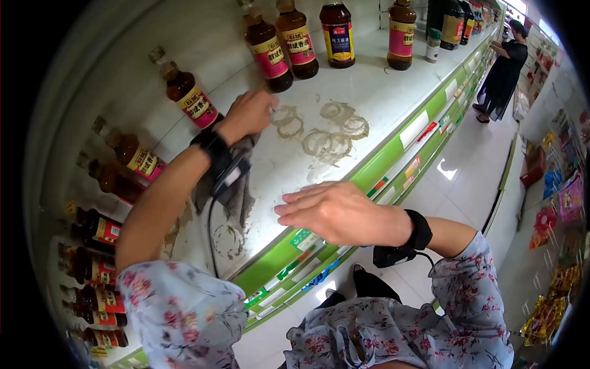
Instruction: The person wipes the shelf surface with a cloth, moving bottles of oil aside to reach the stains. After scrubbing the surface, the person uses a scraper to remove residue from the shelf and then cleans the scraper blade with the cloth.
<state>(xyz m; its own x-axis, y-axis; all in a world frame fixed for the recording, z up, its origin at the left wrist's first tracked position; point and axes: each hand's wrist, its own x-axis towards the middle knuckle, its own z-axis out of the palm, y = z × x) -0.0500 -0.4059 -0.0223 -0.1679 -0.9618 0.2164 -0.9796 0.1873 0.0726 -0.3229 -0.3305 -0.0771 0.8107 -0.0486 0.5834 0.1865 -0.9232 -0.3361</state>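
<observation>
My left hand is closed over the white shelf, beside dried ring-shaped stains. Its fingertips are blurred, and what they pinch, if anything, cannot be made out. A dark grey cloth lies on the shelf beneath my left wrist; whether the fingers hold part of it is hidden. My right hand is open at the shelf's green front edge, fingers stretched toward the stains and holding nothing. Just behind my left hand stand pink-labelled sauce bottles, with another bottle by the wrist.
More dark bottles line the left side. A blue-labelled bottle and a small shaker jar stand farther along. Price tags line the green shelf edge. A person in black stands in the aisle. Packets hang at right.
</observation>
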